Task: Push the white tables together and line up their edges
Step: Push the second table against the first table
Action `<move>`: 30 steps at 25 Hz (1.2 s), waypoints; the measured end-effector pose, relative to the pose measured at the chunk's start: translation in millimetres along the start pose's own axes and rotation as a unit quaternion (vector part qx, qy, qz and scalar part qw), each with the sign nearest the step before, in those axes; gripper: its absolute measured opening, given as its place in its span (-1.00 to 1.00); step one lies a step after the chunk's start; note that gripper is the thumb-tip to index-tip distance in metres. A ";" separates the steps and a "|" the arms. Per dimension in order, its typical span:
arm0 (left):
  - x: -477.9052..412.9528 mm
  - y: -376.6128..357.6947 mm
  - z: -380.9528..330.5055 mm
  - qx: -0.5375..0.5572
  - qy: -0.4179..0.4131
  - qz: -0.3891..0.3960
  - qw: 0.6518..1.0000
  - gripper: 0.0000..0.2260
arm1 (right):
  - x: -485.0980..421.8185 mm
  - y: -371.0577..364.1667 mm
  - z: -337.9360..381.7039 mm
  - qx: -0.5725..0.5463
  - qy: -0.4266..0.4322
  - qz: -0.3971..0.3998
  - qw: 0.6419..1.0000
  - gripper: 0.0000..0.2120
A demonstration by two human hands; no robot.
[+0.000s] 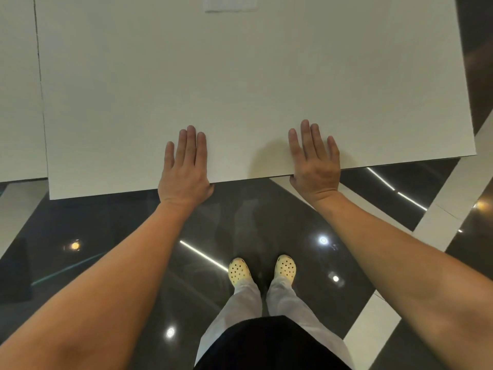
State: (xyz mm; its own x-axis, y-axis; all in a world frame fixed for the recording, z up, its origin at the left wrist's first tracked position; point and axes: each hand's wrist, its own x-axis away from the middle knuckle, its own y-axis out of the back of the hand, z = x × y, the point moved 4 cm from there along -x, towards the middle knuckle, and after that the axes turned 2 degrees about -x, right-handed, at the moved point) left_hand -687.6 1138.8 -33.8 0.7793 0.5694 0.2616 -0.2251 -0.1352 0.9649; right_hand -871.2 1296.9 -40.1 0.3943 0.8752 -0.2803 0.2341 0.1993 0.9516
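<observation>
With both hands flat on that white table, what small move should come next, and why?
Probably a short push away from the body. The near edge of the held table juts out past the left table, though their sides already meet. Left hand and right hand lie flat at that edge.

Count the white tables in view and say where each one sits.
2. The large white table fills the middle, with the left hand and right hand flat on its near edge. The second white table shows at the left edge, mostly out of frame.

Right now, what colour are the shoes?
Pale yellow perforated clogs, seen best in the head view, on dark glossy floor.
</observation>
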 end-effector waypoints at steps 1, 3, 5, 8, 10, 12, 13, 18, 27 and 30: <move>-2.1 0.8 0.4 -0.002 0.001 0.001 1.000 -0.10 | -2.0 -0.4 -1.4 0.002 0.000 -0.005 1.000 -0.42; -5.3 1.4 1.7 -0.003 -0.001 0.004 1.000 -0.10 | -5.0 -1.8 -2.4 -0.005 0.001 -0.011 1.000 -0.45; -7.7 2.2 2.3 -0.002 0.001 0.002 1.000 -0.11 | -7.3 -3.3 -2.9 -0.007 0.005 -0.010 1.000 -0.46; -11.6 5.7 3.8 0.004 0.001 -0.003 1.000 -0.13 | -11.9 -5.5 -4.2 -0.011 0.005 -0.011 1.000 -0.48; -14.0 6.7 4.2 0.005 -0.002 -0.007 1.000 -0.13 | -13.7 -6.8 -4.8 -0.009 0.004 -0.014 1.000 -0.48; -15.2 7.5 4.3 0.003 -0.003 -0.009 1.000 -0.14 | -15.3 -8.3 -5.0 -0.010 0.006 -0.018 1.000 -0.48; -16.4 7.3 4.9 0.001 -0.003 -0.008 1.000 -0.14 | -16.2 -8.8 -5.4 -0.011 0.008 -0.018 1.000 -0.48; -23.8 8.0 7.5 -0.005 -0.003 -0.005 1.000 -0.12 | -24.0 -10.3 -6.6 -0.011 0.007 -0.016 1.000 -0.46; -39.6 8.9 13.7 -0.013 -0.004 -0.007 1.000 -0.11 | -40.9 -12.3 -8.9 -0.022 0.011 -0.013 1.000 -0.49; -44.1 8.5 15.5 -0.013 -0.005 -0.006 1.000 -0.10 | -45.0 -14.2 -10.1 -0.029 0.012 -0.012 0.999 -0.48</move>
State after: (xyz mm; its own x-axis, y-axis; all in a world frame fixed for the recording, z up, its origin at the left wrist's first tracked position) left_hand -714.8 1100.0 -36.8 0.7876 0.5627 0.2512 -0.2311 -0.1082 0.9669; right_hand -901.2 1259.2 -39.7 0.3674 0.8802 -0.3006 0.1917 0.2446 0.9505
